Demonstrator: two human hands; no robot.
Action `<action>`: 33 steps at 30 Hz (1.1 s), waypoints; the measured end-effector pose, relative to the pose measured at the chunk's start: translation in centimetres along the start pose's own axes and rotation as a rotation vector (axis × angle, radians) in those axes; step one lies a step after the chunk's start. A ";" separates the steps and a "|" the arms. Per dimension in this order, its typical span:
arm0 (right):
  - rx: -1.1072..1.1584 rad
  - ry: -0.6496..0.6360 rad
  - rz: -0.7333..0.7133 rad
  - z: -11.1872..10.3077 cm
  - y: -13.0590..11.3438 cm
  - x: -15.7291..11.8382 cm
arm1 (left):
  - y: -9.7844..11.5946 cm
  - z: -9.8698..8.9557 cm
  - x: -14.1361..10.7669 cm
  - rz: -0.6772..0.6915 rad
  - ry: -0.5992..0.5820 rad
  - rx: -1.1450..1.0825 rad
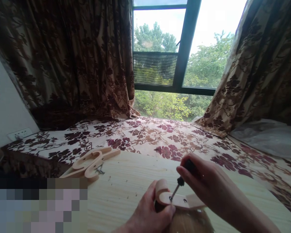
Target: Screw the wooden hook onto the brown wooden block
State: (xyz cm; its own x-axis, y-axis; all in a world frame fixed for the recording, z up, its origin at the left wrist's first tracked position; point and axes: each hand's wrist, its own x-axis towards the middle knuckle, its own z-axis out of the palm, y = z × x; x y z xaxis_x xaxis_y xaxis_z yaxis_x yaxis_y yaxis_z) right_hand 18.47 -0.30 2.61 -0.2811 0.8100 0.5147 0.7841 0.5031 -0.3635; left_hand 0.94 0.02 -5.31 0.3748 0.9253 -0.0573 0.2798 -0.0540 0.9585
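Note:
My right hand (pixel 197 176) is closed around the black handle of a screwdriver (pixel 176 191). The screwdriver slants down to the left, its tip at a screw (pixel 170 198) in a pale wooden hook piece (pixel 178 201). With fingers and thumb, my left hand (pixel 151 210) grips the curved end of that wooden hook from the left. A dark hole shows in the wood to the right of the tip. Beneath the hook is a brown, smooth object (pixel 191 221), cut off by the lower edge; its kind cannot be made out.
More curved wooden hooks (pixel 87 161) lie at the left of the pale wooden board (pixel 116 194), with several screws (pixel 100 169) beside them. Small dark specks dot the board. Behind it spread a floral cloth (pixel 145 132), a window and curtains. A plastic bag (pixel 269 137) rests at right.

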 end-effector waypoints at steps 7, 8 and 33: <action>-0.028 -0.038 -0.074 0.0 0.4 -0.2 | -0.5 0.2 0.3 0.032 0.014 -0.004; -0.042 -0.024 -0.052 0.2 0.6 -0.1 | -0.6 0.2 0.3 0.036 0.018 0.002; 0.082 -0.165 -0.014 -0.4 0.5 -0.7 | -0.7 0.0 0.2 0.050 -0.012 -0.065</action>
State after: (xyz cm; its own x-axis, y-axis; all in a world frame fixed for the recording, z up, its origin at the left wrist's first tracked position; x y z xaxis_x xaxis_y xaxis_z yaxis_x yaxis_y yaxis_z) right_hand 19.27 -0.70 2.41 -0.3843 0.8377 0.3881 0.7338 0.5323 -0.4223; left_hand 0.84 0.19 -5.99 0.3980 0.9173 -0.0115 0.2024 -0.0755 0.9764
